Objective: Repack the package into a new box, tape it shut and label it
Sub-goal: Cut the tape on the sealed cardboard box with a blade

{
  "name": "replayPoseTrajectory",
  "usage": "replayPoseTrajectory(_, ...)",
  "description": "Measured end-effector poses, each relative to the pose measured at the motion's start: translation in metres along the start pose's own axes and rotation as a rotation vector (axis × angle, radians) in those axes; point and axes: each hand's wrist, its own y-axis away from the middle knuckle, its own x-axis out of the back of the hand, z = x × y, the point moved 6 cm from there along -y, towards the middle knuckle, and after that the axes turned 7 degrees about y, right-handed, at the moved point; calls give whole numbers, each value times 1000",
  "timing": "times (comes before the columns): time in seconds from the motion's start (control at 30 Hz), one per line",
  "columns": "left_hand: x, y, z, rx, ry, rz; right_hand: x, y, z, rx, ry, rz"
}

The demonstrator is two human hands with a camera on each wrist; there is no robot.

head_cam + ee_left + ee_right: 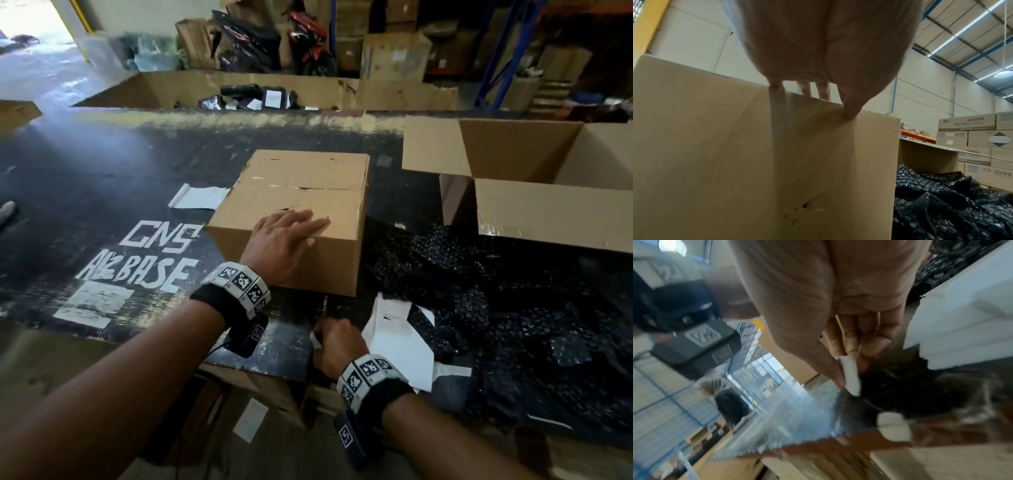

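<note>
A closed brown cardboard box stands mid-table, its top flaps meeting along a torn seam. My left hand lies flat on its near top edge, fingers straight; the left wrist view shows the fingertips over the rim and the thumb against the box front. My right hand sits at the table's near edge, thumb and fingers pinching a small white scrap, which shows in the head view as the white scrap. An open empty cardboard box stands at the right.
Black bubble wrap is heaped between the boxes and down the right side. White sheets lie beside my right hand, a white strip left of the closed box, another scrap on the table edge. Stacked cartons stand behind.
</note>
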Motion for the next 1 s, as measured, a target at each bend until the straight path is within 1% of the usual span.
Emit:
replayPoseTrajectory(0.07, -1, 0, -1, -10, 12, 7, 4, 3, 7, -57, -19, -26)
replayPoseTrajectory(0.13, -2, 0, -1, -18, 6, 15, 13, 7, 24, -136, -60, -12)
replayPoseTrajectory(0.2, -3, 2, -1, -29, 5, 32, 29, 14, 47, -213, -149, 34)
replayPoseTrajectory(0.27, -5, 4, -1, -43, 2, 44, 51, 20, 69, -254, -261, 109)
replayPoseTrajectory(0.37, -9, 6, -1, -40, -9, 61, 92, 18, 90, -245, -496, 296)
replayPoseTrajectory(0.43, -11, 7, -1, -21, -3, 64, 115, 6, 92, -228, -681, 397)
replayPoseTrajectory(0.5, -12, 6, -1, -13, 11, 67, 129, -16, 89, -247, -888, 435)
replayPoseTrajectory(0.53, -11, 6, -1, -11, 11, 72, 134, -27, 84, -259, -950, 438)
replayPoseTrajectory(0.6, -9, 7, -1, -7, 19, 84, 147, -49, 72, -253, -996, 469)
replayPoseTrajectory(0.63, -8, 9, -1, -6, 26, 87, 152, -56, 65, -252, -983, 480)
replayPoseTrajectory(0.67, -10, -1, -1, 8, 39, 85, 157, -70, 68, -252, -957, 464)
replayPoseTrajectory(0.73, -3, 1, -6, 29, 98, 71, 162, -71, 54, -250, -874, 453)
replayPoseTrajectory(0.8, 4, -7, -23, 124, 120, 52, 160, -75, 50, -236, -837, 428)
replayPoseTrajectory(0.87, 12, -17, -51, 291, 53, 20, 158, -80, 47, -211, -811, 417)
replayPoseTrajectory(0.93, 20, -23, -81, 480, -46, -46, 155, -84, 47, -195, -814, 410)
replayPoseTrajectory(0.97, 22, -25, -93, 559, -62, -88, 155, -85, 47, -186, -819, 413)
replayPoseTrajectory(1.0, 23, -26, -100, 610, -58, -124, 156, -84, 46, -176, -821, 419)
